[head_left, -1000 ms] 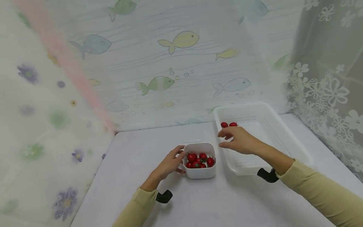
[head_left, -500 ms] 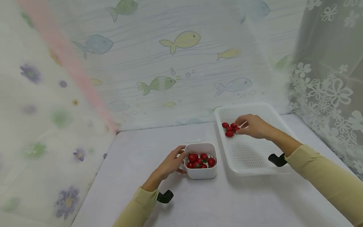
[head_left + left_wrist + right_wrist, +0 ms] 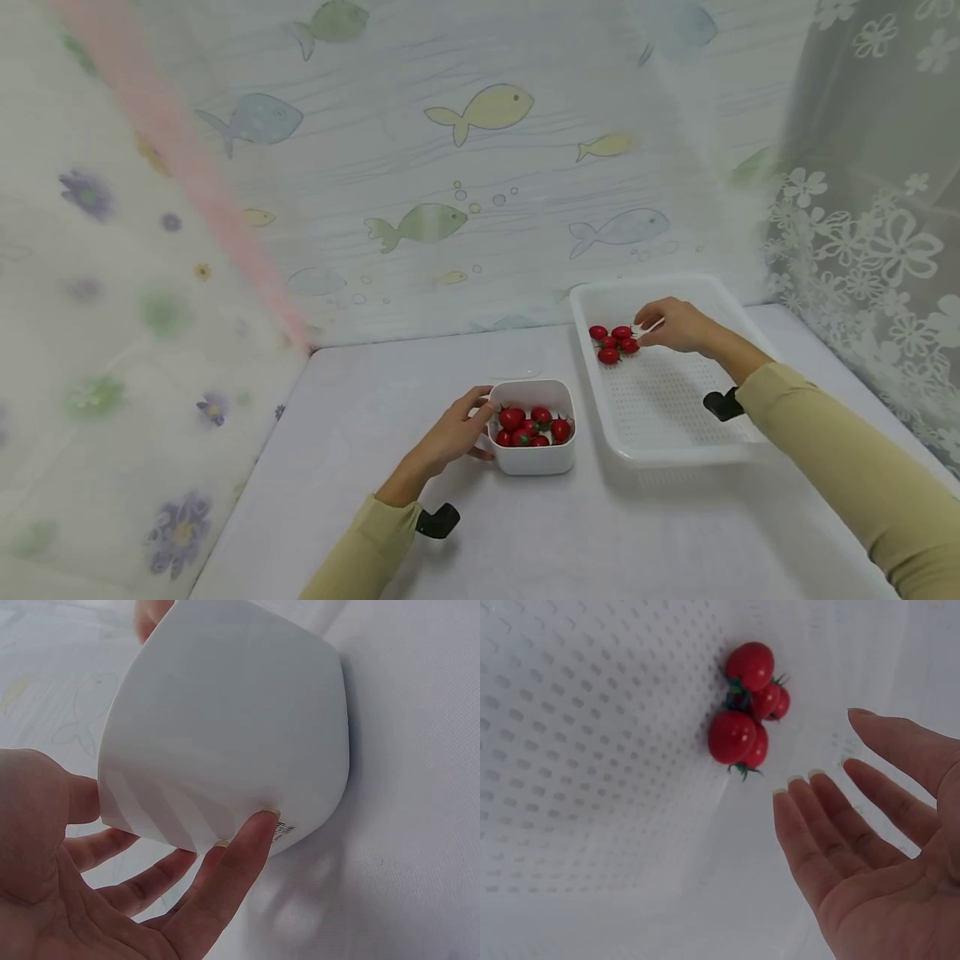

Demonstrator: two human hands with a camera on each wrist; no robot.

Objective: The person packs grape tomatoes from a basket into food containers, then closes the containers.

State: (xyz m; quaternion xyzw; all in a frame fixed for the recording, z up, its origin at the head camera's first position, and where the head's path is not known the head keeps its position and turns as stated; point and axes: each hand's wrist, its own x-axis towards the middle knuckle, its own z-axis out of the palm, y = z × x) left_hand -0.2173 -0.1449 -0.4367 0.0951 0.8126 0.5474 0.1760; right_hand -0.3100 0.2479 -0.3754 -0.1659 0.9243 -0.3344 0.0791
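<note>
Four tomatoes (image 3: 613,342) lie at the tray's (image 3: 738,450) far-left corner; right hand (image 3: 675,326) hovers open, empty. Left hand (image 3: 450,433) steadies the tub (image 3: 534,458), fingers curled round it: keep that hold firm.

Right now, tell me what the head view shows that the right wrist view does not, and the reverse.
Only the head view shows the left hand holding the white bowl of tomatoes on the table, and the fish-print backdrop. Only the right wrist view shows the right hand's open palm with fingers spread, holding nothing. Both show the tomato cluster lying in the perforated white tray beside that hand.
</note>
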